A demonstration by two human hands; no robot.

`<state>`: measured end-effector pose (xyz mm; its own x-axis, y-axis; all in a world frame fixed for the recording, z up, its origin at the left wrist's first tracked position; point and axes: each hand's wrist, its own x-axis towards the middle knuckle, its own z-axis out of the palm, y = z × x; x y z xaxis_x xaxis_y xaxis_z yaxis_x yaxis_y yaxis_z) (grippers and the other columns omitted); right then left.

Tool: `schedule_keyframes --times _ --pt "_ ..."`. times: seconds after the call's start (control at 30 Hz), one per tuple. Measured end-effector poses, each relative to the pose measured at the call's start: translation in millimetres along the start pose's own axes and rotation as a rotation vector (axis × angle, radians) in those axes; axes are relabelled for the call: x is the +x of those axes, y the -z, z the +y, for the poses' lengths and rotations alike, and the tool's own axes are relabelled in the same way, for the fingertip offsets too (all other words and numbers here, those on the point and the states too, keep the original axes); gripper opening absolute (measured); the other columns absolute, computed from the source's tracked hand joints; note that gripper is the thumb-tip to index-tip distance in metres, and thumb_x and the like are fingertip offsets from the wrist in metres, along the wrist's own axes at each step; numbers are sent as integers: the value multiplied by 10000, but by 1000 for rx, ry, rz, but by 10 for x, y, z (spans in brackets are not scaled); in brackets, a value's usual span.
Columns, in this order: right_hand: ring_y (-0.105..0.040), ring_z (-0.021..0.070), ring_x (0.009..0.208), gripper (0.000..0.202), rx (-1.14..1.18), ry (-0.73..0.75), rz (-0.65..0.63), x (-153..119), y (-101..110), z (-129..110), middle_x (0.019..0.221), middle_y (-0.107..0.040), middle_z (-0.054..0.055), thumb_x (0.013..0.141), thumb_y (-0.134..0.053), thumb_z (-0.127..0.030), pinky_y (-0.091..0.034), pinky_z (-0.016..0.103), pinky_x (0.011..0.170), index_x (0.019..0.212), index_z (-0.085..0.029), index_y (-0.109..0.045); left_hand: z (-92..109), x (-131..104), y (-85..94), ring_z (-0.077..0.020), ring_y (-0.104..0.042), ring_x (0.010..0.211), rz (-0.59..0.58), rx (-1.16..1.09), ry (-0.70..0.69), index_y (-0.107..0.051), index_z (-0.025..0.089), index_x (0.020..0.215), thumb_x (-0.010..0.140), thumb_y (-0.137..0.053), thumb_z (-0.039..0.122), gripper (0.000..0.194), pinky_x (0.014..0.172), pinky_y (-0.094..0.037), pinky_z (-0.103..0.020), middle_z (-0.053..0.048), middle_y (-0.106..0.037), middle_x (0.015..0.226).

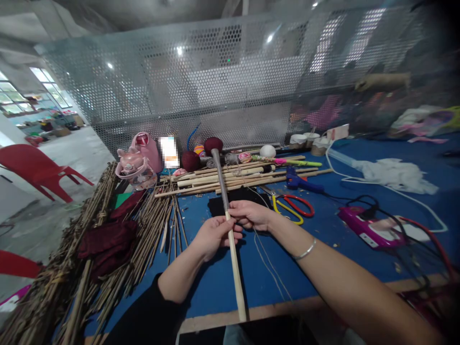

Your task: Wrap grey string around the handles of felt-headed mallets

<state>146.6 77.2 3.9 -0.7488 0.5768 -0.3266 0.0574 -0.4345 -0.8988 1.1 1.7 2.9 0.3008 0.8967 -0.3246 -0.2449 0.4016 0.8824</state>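
Observation:
A long pale wooden stick (235, 273) points away from me, its far part covered in grey wrapping (220, 179). My left hand (215, 235) is closed round it just below where the grey ends. My right hand (249, 214) pinches at the lower edge of the grey wrapping, its fingertips against the stick. A thin pale thread (264, 256) trails below the right hand toward the table's front edge; whether the fingers hold it is hidden. Under the stick and beyond the hands lies a black cloth (215, 207).
Scissors with yellow and red handles (294, 206), a blue glue gun (302, 182) and a purple power strip (372, 227) with cords lie to the right. Peeled sticks (244, 177) and yarn balls (213, 144) line the back. Bundled twigs (154, 230) and dark red cloth (108, 244) cover the left.

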Motion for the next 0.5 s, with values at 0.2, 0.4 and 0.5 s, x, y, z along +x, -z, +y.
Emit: schedule_keyframes --times 0.2,0.4,0.5 --pt "-205 -3 301 261 -92 103 72 45 -3 58 455 -419 -86 686 -630 -348 -91 151 289 699 -138 -475 -13 -8 -29 -141 -629 654 16 10 36 -540 138 883 698 -618 392 324 534 -473 -216 -78 -644 798" --pt "-183 9 294 252 -108 108 96 79 27 105 398 -325 -114 684 -637 -347 -100 153 289 728 -146 -492 -33 14 -27 -114 -588 514 180 188 -49 -521 123 725 600 -700 381 338 465 -442 -191 -26 -603 601" --pt "-141 0 320 252 10 65 -49 41 42 67 440 -327 -113 711 -617 -335 -85 142 308 843 -143 -523 8 -5 -17 -113 -607 583 94 83 -54 -558 122 804 633 -680 373 328 503 -457 -186 -45 -624 700"
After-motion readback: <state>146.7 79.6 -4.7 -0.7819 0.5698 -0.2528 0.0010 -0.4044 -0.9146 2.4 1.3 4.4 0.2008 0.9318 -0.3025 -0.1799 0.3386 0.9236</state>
